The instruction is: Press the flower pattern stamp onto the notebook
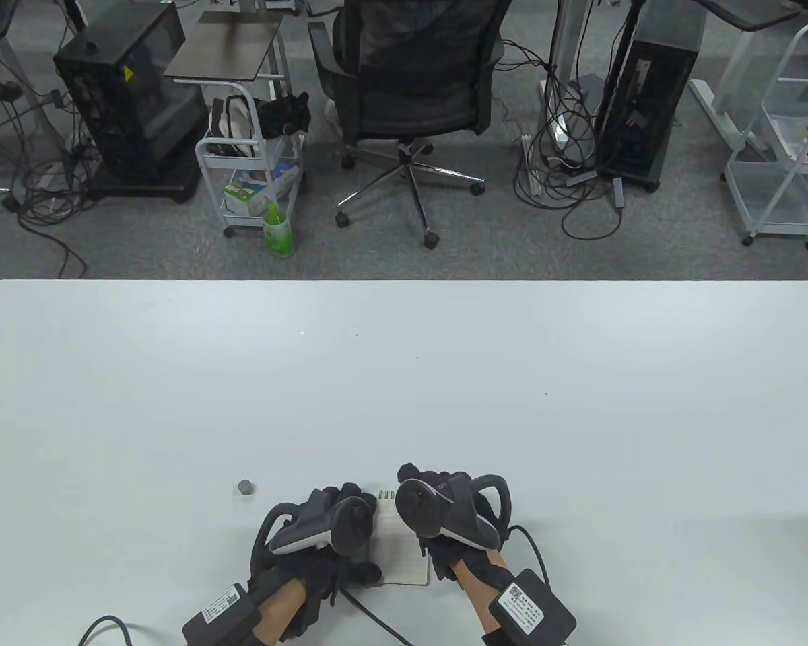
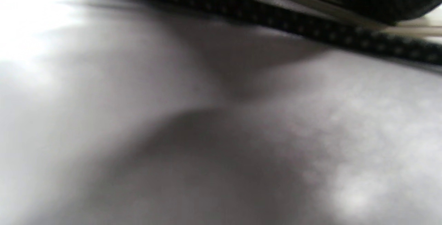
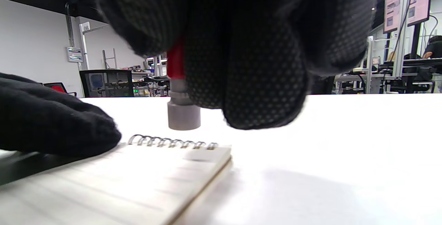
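Clamped in the right hand's (image 3: pixel 241 56) grip, the stamp (image 3: pixel 183 114) hovers just above the notebook (image 3: pixel 138 180), at six o'clock on the surface (image 1: pixel 404 377). Left hand (image 1: pixel 323 531) pins the page, fingers hidden. No print visible; pressing remains.

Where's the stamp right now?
In the right wrist view the stamp is held by the right hand, hanging above the notebook near its spiral binding, with the left hand resting on the page's left side.
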Available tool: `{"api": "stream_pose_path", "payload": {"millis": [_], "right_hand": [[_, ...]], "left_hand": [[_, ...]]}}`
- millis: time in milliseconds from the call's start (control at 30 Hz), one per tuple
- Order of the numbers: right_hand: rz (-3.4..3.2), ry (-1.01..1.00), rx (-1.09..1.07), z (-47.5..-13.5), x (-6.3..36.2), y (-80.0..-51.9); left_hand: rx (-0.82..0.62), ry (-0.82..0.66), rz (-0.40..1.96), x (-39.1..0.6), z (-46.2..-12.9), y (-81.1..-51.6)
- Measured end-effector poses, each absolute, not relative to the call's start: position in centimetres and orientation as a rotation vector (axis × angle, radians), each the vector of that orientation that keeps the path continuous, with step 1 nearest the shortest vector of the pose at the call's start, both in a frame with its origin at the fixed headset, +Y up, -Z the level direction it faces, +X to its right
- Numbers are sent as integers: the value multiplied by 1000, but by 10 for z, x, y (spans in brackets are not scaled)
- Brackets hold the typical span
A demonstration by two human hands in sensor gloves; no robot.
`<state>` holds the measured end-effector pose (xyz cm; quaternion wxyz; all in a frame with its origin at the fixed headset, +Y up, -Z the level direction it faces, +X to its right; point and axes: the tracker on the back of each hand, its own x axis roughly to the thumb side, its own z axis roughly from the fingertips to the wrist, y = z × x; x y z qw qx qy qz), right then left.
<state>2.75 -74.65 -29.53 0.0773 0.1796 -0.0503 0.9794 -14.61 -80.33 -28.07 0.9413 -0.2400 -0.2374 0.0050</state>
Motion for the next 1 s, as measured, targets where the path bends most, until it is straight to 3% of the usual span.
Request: {"api": "stream_pose_path", "payload": {"millis": [1000], "right_hand": [[2950, -80, 569, -295, 28, -754]], "left_hand": [[-489, -484, 10, -146, -281, -803]]}}
